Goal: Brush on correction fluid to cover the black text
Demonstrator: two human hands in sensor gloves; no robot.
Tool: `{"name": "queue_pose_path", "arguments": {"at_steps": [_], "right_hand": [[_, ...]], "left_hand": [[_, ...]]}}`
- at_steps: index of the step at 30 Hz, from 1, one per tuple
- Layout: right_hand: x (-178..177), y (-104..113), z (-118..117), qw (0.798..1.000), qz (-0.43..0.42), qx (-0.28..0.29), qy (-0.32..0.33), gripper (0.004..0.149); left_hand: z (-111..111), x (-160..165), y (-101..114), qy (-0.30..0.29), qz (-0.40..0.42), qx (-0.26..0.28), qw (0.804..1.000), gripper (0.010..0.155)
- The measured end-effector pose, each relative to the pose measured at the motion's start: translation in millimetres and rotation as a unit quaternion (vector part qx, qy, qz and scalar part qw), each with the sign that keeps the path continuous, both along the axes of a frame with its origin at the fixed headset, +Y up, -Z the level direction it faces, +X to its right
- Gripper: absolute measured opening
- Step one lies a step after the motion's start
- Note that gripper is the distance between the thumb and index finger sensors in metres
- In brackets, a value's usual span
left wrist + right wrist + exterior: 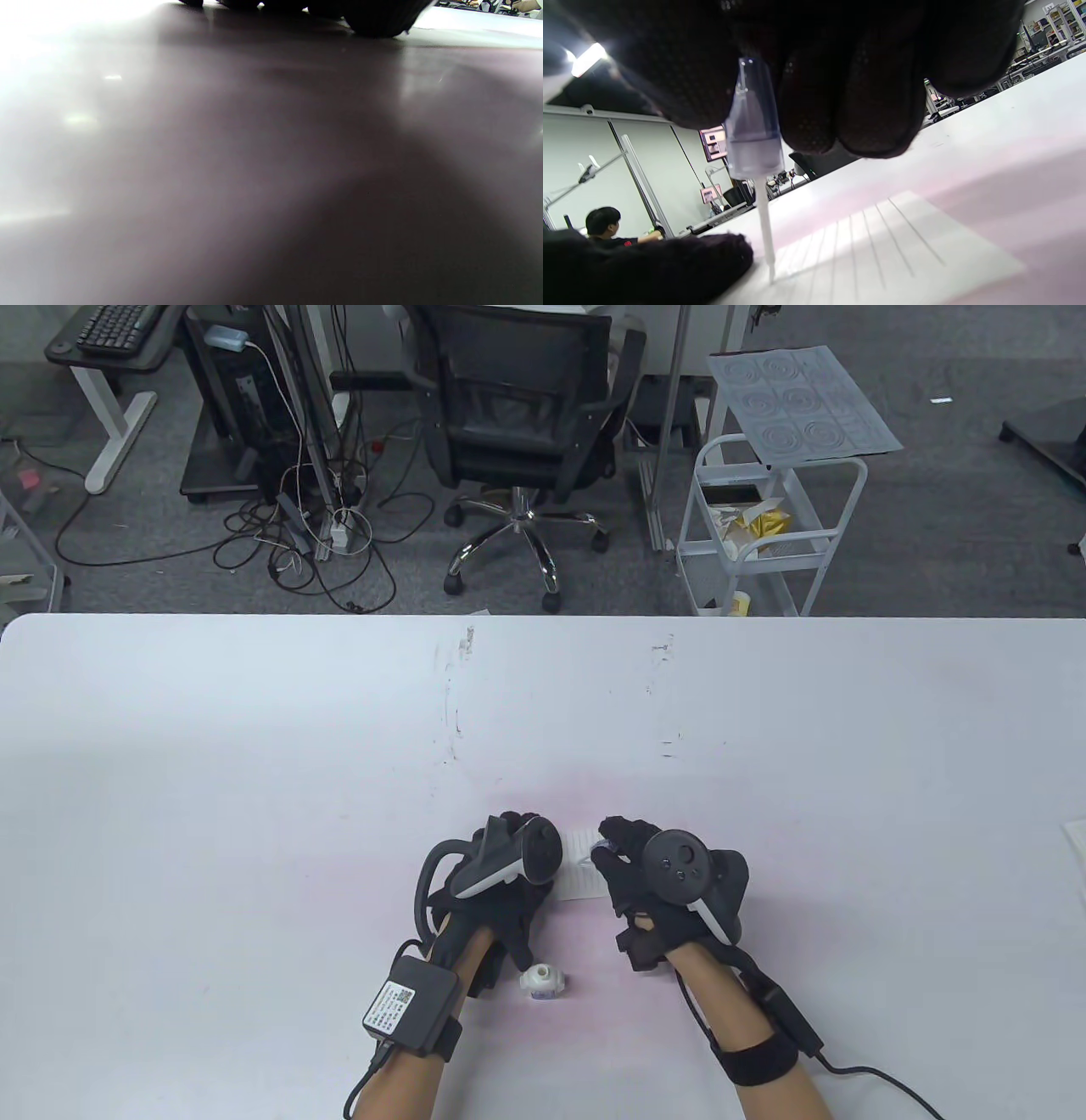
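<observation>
A small lined paper (580,872) lies on the white table between my hands; it also shows in the right wrist view (882,254). My right hand (624,857) pinches the translucent cap (751,131) of the correction-fluid brush, and the thin white brush stem (765,228) points down with its tip touching the paper. My left hand (517,857) rests flat on the paper's left edge; its dark fingers (649,267) lie beside the brush tip. The open white correction-fluid bottle (542,982) stands on the table near my left wrist. The left wrist view shows only blurred table surface.
The white table (254,780) stretches wide on all sides, with faint scuff marks (454,704) further back. A paper edge (1076,840) shows at the far right. Beyond the table stand an office chair (526,415) and a white cart (768,526).
</observation>
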State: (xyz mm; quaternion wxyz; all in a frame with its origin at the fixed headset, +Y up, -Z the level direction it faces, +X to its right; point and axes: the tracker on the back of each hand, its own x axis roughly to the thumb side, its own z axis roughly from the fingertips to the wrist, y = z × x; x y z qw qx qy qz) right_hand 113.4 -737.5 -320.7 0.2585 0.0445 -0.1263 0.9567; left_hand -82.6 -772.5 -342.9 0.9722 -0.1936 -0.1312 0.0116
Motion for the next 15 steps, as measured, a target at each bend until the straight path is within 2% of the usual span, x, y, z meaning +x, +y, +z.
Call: {"name": "queue_pose_path", "arguments": {"at_steps": [6, 11, 15], "right_hand": [[3, 3, 1, 1.000, 0.023, 0.014, -0.014, 0.047], [7, 12, 6, 0.999, -0.030, 0.037, -0.013, 0.047], [12, 21, 12, 0.997, -0.039, 0.059, -0.010, 0.047]], "left_hand": [[0, 0, 0, 0.000, 0.000, 0.000, 1.000, 0.059], [0, 0, 0, 0.000, 0.000, 0.000, 1.000, 0.059], [0, 0, 0, 0.000, 0.001, -0.001, 1.000, 0.059]]}}
